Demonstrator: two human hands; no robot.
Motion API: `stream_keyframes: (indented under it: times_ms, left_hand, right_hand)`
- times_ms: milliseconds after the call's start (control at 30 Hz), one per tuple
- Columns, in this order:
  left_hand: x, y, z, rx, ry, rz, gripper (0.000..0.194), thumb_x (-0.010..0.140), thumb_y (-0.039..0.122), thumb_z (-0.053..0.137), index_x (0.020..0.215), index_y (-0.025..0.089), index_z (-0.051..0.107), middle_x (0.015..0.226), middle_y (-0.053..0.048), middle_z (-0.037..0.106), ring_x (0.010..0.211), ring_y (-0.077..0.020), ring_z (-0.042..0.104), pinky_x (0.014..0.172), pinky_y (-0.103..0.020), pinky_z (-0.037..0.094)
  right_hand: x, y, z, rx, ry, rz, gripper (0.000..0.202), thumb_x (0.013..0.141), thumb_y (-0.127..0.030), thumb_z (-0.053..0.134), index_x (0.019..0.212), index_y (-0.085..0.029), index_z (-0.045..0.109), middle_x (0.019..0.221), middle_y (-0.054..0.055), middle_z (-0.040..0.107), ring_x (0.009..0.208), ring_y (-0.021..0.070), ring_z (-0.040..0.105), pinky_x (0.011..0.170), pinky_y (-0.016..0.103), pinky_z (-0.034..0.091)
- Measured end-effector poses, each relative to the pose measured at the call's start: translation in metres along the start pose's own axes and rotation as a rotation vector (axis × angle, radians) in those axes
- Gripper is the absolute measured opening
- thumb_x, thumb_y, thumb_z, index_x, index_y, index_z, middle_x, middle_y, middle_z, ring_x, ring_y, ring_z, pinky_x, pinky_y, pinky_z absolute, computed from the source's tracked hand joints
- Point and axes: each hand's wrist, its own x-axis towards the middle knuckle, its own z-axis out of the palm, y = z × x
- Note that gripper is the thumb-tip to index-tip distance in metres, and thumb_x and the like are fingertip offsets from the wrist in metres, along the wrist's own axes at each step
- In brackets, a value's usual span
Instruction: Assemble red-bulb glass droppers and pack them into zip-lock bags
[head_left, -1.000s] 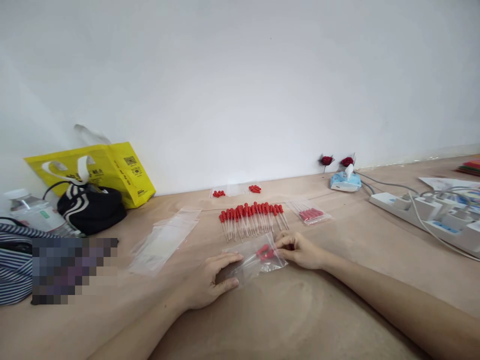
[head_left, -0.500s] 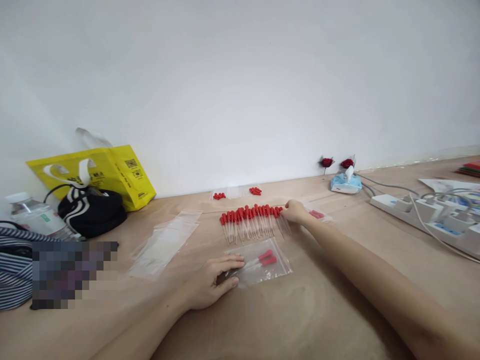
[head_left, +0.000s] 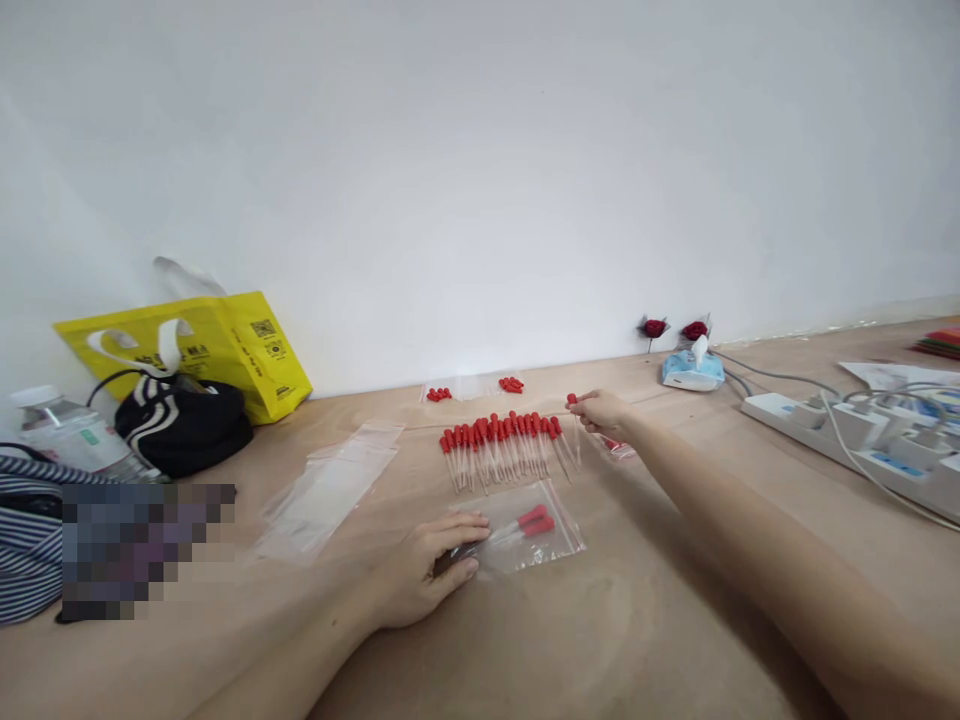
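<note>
Grip right (head_left: 604, 411): pinched narrow on red-topped dropper (head_left: 572, 399) | Grip left (head_left: 424, 566): half-open, touching clear bag (head_left: 517, 557)

Glossy clear plastic bag (head_left: 514, 553); smooth, wood-like tabletop (head_left: 600, 620); matt wall (head_left: 480, 180).

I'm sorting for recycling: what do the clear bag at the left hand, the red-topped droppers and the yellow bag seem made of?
Clear bag: glossy plastic film, see-through with bright glints.
Red-topped droppers: matte tops, probably rubber, evenly dull red; clear stems, plastic or glass, too small to tell.
Yellow bag: matte, perhaps non-woven fabric, given its dull, folded sides.
</note>
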Motion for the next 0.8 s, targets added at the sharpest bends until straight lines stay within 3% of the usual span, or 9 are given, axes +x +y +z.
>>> stream_keyframes:
  times_ms: [167, 333, 500, 800]
  left_hand:
    - [-0.001, -0.002, 0.001, 0.000, 0.003, -0.009, 0.033, 0.080, 0.023, 0.048, 0.112, 0.025, 0.055, 0.120, -0.002, 0.055, 0.113, -0.0199, 0.046, 0.098, -0.039, 0.035]
    - [0.000, -0.001, 0.001, 0.019, -0.013, -0.019, 0.033, 0.080, 0.023, 0.048, 0.112, 0.024, 0.055, 0.119, -0.003, 0.056, 0.113, -0.0200, 0.047, 0.097, -0.039, 0.036]
    - [0.000, 0.000, 0.001, 0.021, -0.006, -0.014, 0.032, 0.080, 0.023, 0.048, 0.112, 0.023, 0.055, 0.119, -0.003, 0.055, 0.113, -0.0202, 0.047, 0.096, -0.038, 0.037]
    - [-0.001, -0.002, 0.001, 0.017, -0.007, -0.016, 0.033, 0.081, 0.024, 0.048, 0.113, 0.023, 0.054, 0.120, -0.004, 0.055, 0.113, -0.0200, 0.046, 0.096, -0.038, 0.037]
  right_hand:
    - [-0.037, 0.005, -0.013, 0.219, 0.005, -0.056, 0.003, 0.071, -0.013, 0.051, 0.071, -0.015, 0.050, 0.059, -0.001, 0.050, 0.042, 0.0045, 0.039, 0.040, 0.017, 0.034]
    - [-0.066, 0.027, -0.001, 0.295, 0.071, -0.111, 0.018, 0.066, -0.023, 0.055, 0.080, -0.021, 0.043, 0.057, -0.005, 0.046, 0.045, 0.0075, 0.043, 0.044, 0.020, 0.036]
    - [-0.075, 0.036, 0.011, 0.353, 0.118, -0.144, 0.028, 0.064, -0.027, 0.056, 0.086, -0.022, 0.040, 0.059, -0.006, 0.045, 0.047, 0.0085, 0.045, 0.045, 0.021, 0.039]
    - [-0.078, 0.043, 0.021, 0.551, 0.162, -0.036, 0.023, 0.062, -0.021, 0.055, 0.077, -0.023, 0.037, 0.063, -0.004, 0.046, 0.048, 0.0084, 0.048, 0.044, 0.021, 0.041]
